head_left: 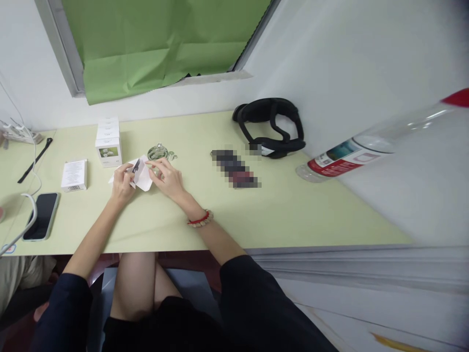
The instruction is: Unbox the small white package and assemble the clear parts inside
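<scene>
Head camera looks down on a pale yellow-green bench where both hands meet over a white sheet of paper. The left hand pinches the sheet's left part with curled fingers, and the right hand holds its right edge, fingers bent over it. The paper sits just above the bench top, near the middle of its left half. Its long axis runs roughly left to right, tipped a little so the left corner points toward the far left; it looks creased or folded, white, with a small dark mark near the left hand's fingertips that is too small to make out.

Just behind the paper lies a clear glassy object. To its left stands a stack of small white boxes, and further left a flat white box lies on its side. A phone rests near the left edge with a white cable across it. A black headset sits at the far right of the bench, and a clear bottle with a red label lies tilted beside it.
</scene>
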Tool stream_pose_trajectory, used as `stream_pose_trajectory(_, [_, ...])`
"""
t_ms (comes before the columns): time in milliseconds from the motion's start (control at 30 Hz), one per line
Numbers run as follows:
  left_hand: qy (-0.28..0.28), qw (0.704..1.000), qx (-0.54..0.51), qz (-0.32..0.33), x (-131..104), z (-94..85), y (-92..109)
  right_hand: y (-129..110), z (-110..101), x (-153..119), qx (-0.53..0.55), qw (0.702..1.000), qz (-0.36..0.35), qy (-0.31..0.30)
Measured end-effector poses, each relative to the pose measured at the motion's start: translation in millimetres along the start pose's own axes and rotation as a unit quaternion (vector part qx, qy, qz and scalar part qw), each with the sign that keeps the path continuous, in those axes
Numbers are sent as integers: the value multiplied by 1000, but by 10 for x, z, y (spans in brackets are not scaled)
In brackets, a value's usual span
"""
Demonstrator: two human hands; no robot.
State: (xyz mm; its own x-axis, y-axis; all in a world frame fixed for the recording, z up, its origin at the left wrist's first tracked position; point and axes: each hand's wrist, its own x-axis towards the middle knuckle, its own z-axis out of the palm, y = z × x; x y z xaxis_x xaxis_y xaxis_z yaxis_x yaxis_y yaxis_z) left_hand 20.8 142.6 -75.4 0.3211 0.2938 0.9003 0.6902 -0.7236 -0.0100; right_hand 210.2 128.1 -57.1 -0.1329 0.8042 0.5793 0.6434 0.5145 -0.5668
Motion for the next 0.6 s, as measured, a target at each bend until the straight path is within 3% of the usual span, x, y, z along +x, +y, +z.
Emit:
stream_pose_trajectory(100, [-8,1000,-26,3,-27,5,-28,12,2,12,-8,1000,-20,2])
stream_pose_trajectory(300, [-79,995,-48,-39,-72,20,-61,-14,1,27,-16,994,-108,6])
stream_pose_trajectory(500, [-55,998,-26,-19,-45,38,-24,-32,-10,7,2,992,-124,33])
stream_pose_trajectory(600, [-72,997,2,-27,-24,34,0,-50,-7,1,11,994,-100,32])
